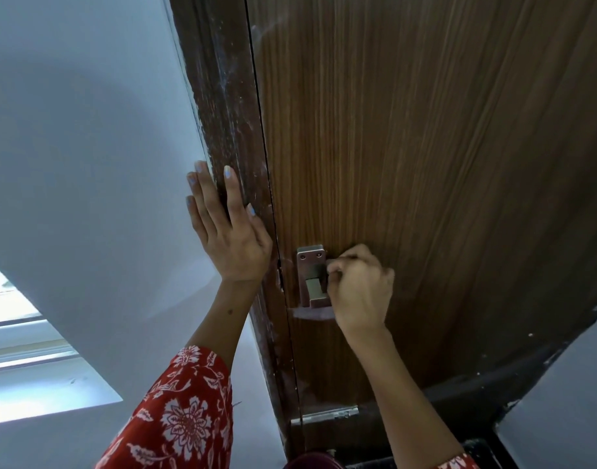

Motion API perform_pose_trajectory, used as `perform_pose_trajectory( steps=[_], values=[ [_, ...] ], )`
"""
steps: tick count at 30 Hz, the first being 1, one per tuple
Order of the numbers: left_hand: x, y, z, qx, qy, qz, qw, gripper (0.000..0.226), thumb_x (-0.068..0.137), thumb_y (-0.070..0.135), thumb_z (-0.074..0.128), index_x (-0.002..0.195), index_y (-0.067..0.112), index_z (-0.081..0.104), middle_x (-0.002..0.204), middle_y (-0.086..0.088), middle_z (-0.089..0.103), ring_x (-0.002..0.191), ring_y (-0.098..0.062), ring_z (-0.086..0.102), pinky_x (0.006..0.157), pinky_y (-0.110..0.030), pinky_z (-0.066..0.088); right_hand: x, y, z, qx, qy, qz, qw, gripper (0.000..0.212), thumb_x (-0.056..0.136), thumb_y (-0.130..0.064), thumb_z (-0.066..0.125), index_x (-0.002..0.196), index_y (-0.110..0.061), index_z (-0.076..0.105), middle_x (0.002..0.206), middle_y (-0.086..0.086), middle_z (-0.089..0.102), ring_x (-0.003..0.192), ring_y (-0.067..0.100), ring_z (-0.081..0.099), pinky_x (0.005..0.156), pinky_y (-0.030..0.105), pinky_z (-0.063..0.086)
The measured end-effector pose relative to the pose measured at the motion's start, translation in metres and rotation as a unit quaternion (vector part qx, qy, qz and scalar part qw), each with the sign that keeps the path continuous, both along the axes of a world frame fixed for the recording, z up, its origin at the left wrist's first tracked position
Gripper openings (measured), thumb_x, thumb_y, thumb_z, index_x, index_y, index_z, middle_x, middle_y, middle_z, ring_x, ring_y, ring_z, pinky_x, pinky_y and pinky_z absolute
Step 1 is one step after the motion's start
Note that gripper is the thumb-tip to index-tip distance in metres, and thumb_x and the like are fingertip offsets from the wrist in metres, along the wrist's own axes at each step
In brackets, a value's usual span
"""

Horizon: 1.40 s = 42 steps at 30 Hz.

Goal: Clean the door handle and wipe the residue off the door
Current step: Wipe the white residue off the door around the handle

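Note:
The brown wood-grain door (pixel 408 157) fills the upper right, shut against its dark frame (pixel 222 106), which is speckled with white residue. A silver metal handle plate (pixel 311 275) sits at the door's left edge. My right hand (pixel 359 289) is closed around the handle's lever, which it hides. A pale smear of residue (pixel 310 313) lies on the door just below the plate. My left hand (pixel 227 228) rests flat with fingers spread on the frame and the wall edge, holding nothing. No cloth is visible.
A white wall (pixel 87 164) stands to the left with a window (pixel 16 319) at the lower left. A metal latch strip (pixel 324 414) crosses the door and frame lower down. A dark round object (pixel 310 462) shows at the bottom edge. Another white surface (pixel 567 401) lies at the lower right.

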<state>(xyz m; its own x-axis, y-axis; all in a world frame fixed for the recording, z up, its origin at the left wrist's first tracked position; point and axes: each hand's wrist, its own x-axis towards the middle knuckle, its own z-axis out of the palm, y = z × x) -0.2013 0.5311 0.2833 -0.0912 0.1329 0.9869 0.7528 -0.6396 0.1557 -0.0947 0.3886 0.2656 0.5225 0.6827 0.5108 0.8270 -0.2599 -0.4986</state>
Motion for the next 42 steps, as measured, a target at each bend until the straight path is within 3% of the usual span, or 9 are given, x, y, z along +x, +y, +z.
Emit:
perform_pose_trajectory(
  steps=[6, 12, 19, 22, 25, 29, 32, 35, 42],
  values=[
    [0.0, -0.001, 0.0, -0.005, 0.007, -0.006, 1.0, 0.047, 0.098, 0.02, 0.033, 0.144, 0.008, 0.029, 0.146, -0.03, 0.035, 0.141, -0.038, 0.024, 0.119, -0.045, 0.018, 0.045, -0.009, 0.004, 0.034, 0.133, -0.061, 0.989, 0.017, 0.085, -0.024, 0.065, 0.097, -0.013, 0.065, 0.098, 0.002, 0.062, 0.083, 0.009, 0.054, 0.072, 0.023, 0.041],
    [0.001, -0.003, 0.001, -0.003, 0.001, 0.0, 1.0, 0.046, 0.098, 0.019, 0.032, 0.143, 0.008, 0.029, 0.145, -0.03, 0.037, 0.14, -0.039, 0.026, 0.119, -0.043, 0.017, 0.068, -0.024, -0.047, 0.203, 0.143, 0.018, 0.969, 0.023, 0.078, 0.008, 0.065, 0.099, 0.0, 0.068, 0.109, 0.014, 0.06, 0.095, 0.02, 0.061, 0.08, 0.022, 0.05],
    [0.001, -0.003, 0.002, -0.004, 0.001, 0.002, 1.0, 0.046, 0.098, 0.019, 0.034, 0.142, 0.008, 0.03, 0.145, -0.03, 0.037, 0.139, -0.039, 0.026, 0.119, -0.043, 0.017, 0.045, -0.01, -0.104, 0.225, 0.074, 0.027, 0.971, 0.026, 0.077, 0.006, 0.066, 0.103, 0.002, 0.065, 0.112, 0.019, 0.061, 0.102, 0.026, 0.061, 0.085, 0.034, 0.053],
    [0.001, -0.002, 0.001, -0.001, 0.0, 0.003, 1.0, 0.047, 0.097, 0.018, 0.035, 0.143, 0.008, 0.03, 0.145, -0.03, 0.037, 0.139, -0.039, 0.026, 0.119, -0.043, 0.017, 0.047, -0.01, -0.114, 0.235, 0.006, 0.051, 0.971, 0.03, 0.079, 0.002, 0.06, 0.109, 0.002, 0.062, 0.117, 0.024, 0.058, 0.112, 0.024, 0.053, 0.098, 0.028, 0.045],
    [0.001, -0.001, 0.0, 0.001, -0.001, 0.002, 1.0, 0.047, 0.098, 0.019, 0.034, 0.143, 0.008, 0.03, 0.145, -0.03, 0.037, 0.14, -0.039, 0.026, 0.119, -0.043, 0.018, 0.041, -0.011, -0.13, 0.214, -0.025, 0.077, 0.973, 0.037, 0.087, -0.005, 0.051, 0.124, -0.003, 0.051, 0.13, 0.019, 0.045, 0.122, 0.024, 0.042, 0.108, 0.026, 0.033],
    [0.001, -0.001, 0.0, 0.002, 0.001, 0.0, 1.0, 0.046, 0.098, 0.02, 0.033, 0.142, 0.007, 0.031, 0.145, -0.03, 0.037, 0.14, -0.039, 0.026, 0.119, -0.043, 0.018, 0.021, 0.0, -0.143, 0.137, -0.096, 0.126, 0.978, 0.051, 0.081, -0.002, 0.055, 0.13, -0.004, 0.039, 0.133, 0.017, 0.035, 0.121, 0.031, 0.041, 0.101, 0.043, 0.042],
    [0.001, -0.001, 0.0, 0.004, 0.001, 0.0, 1.0, 0.046, 0.097, 0.019, 0.034, 0.142, 0.007, 0.031, 0.145, -0.03, 0.037, 0.14, -0.039, 0.026, 0.119, -0.043, 0.018, 0.018, 0.009, -0.139, 0.119, -0.134, 0.092, 0.98, 0.056, 0.067, 0.003, 0.071, 0.119, 0.001, 0.05, 0.124, 0.019, 0.048, 0.112, 0.028, 0.045, 0.086, 0.046, 0.054],
    [0.001, -0.001, 0.001, 0.003, 0.001, 0.001, 1.0, 0.047, 0.097, 0.018, 0.035, 0.142, 0.007, 0.031, 0.144, -0.03, 0.037, 0.14, -0.039, 0.026, 0.119, -0.043, 0.017, 0.014, 0.008, -0.144, 0.099, -0.11, 0.005, 0.989, 0.063, 0.063, 0.003, 0.075, 0.121, 0.001, 0.049, 0.124, 0.026, 0.053, 0.12, 0.033, 0.039, 0.095, 0.053, 0.044],
    [0.001, -0.002, 0.001, 0.002, 0.0, 0.001, 1.0, 0.046, 0.096, 0.018, 0.036, 0.141, 0.007, 0.032, 0.144, -0.03, 0.038, 0.139, -0.038, 0.027, 0.119, -0.042, 0.018, 0.005, 0.013, -0.14, 0.046, -0.179, 0.073, 0.98, 0.074, 0.054, -0.007, 0.083, 0.118, -0.007, 0.047, 0.117, 0.018, 0.06, 0.114, 0.028, 0.045, 0.095, 0.049, 0.042]
  ],
)
